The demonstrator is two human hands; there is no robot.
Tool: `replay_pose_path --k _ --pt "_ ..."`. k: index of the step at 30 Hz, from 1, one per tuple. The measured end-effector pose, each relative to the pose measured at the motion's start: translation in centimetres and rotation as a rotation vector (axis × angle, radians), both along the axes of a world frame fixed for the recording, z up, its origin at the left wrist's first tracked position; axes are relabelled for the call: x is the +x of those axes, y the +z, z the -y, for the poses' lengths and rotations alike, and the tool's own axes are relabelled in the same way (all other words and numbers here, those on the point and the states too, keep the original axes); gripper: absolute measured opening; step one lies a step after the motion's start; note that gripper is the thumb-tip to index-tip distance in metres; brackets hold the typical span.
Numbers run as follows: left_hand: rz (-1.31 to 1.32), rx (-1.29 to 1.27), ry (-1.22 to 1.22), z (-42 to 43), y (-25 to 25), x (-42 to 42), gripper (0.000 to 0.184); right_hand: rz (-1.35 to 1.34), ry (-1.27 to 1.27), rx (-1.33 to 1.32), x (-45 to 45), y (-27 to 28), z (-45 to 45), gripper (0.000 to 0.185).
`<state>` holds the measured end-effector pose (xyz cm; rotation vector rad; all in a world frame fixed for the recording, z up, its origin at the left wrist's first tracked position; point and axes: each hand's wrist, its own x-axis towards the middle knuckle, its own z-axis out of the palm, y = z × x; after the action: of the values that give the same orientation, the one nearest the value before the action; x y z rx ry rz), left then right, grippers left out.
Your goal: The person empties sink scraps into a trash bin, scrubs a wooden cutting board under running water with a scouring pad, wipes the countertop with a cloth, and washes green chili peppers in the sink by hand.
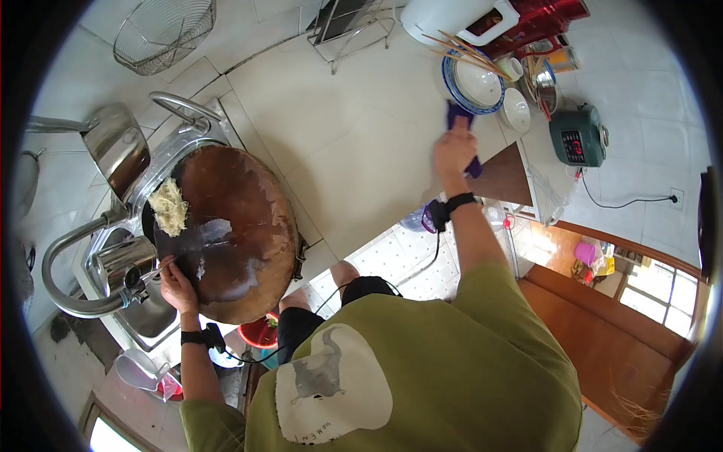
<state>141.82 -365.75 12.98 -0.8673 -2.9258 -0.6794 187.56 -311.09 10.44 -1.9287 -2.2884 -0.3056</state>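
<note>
My right hand (455,154) presses on a dark purple cloth (474,166) at the right part of the pale counter, just below a stack of blue-rimmed bowls (476,83). At the left, my left hand (178,288) is at the near left edge of a large round wooden board (248,218), its fingers closed around something I cannot make out. The board lies over the sink and has wet, pale patches. A clump of yellowish fibrous scrubber (168,207) rests on the board's left side.
A curved faucet (56,260) and a metal cup (124,264) stand left of the board. Behind are a wire basket (162,38) and a metal rack (352,41). A white bowl (515,111) and a green rice cooker (578,137) are at the right.
</note>
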Motion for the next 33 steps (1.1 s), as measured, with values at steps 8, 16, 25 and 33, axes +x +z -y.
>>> replay_pose_path --k 8,16,25,33 --pt "0.089 0.028 0.037 -0.2 0.6 0.4 0.025 -0.133 0.310 0.052 -10.0 0.9 -1.2 0.052" --pt "0.043 0.047 -0.004 0.5 0.0 0.1 0.024 -0.025 0.340 -0.136 -8.5 1.3 -2.3 0.050" --pt "0.039 0.063 -0.001 -0.1 0.2 0.2 0.023 -0.005 0.265 -0.017 -12.5 -0.4 -6.0 0.044" --pt "0.021 0.062 -0.028 0.3 0.2 0.3 0.022 -0.349 0.972 -0.379 -14.1 4.4 17.5 0.047"
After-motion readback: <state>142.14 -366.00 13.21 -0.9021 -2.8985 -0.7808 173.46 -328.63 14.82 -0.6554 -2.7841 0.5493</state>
